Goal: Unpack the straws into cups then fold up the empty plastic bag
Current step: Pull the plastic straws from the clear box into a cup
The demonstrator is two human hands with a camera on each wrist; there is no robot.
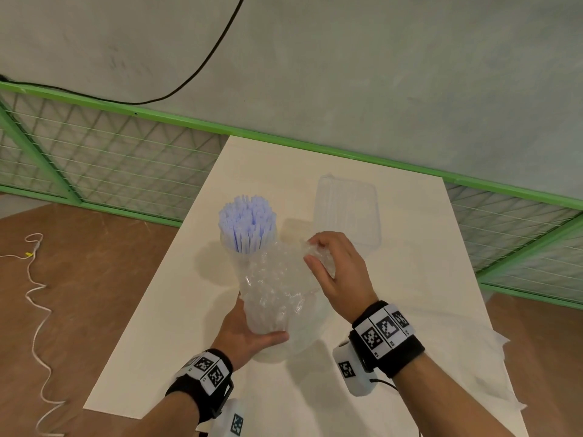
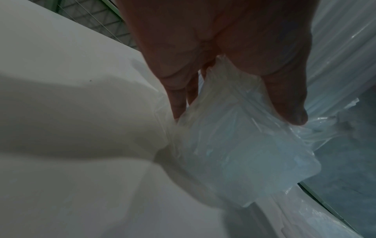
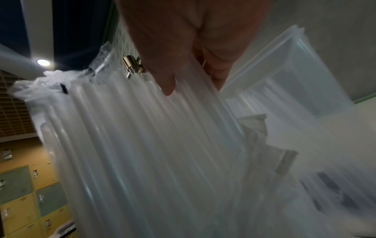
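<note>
A bundle of pale blue-white straws (image 1: 246, 223) stands upright over the table, its top bare. Its lower half sits in a crumpled clear plastic bag (image 1: 277, 288). My left hand (image 1: 252, 335) grips the bottom of the bundle through the bag, thumb in front. The left wrist view shows that left hand (image 2: 236, 117) with fingers and thumb round the wrapped straw ends (image 2: 234, 153). My right hand (image 1: 318, 257) pinches the bunched upper edge of the bag beside the straws. In the right wrist view the right hand (image 3: 193, 87) holds film against the straws (image 3: 142, 145).
A clear plastic container (image 1: 347, 209) (image 3: 295, 77) lies on the cream table (image 1: 410, 294) just beyond my right hand. White sheeting (image 1: 498, 373) hangs over the table's right edge. A green mesh fence (image 1: 94, 146) runs behind, and a white cord (image 1: 34, 310) lies on the floor at left.
</note>
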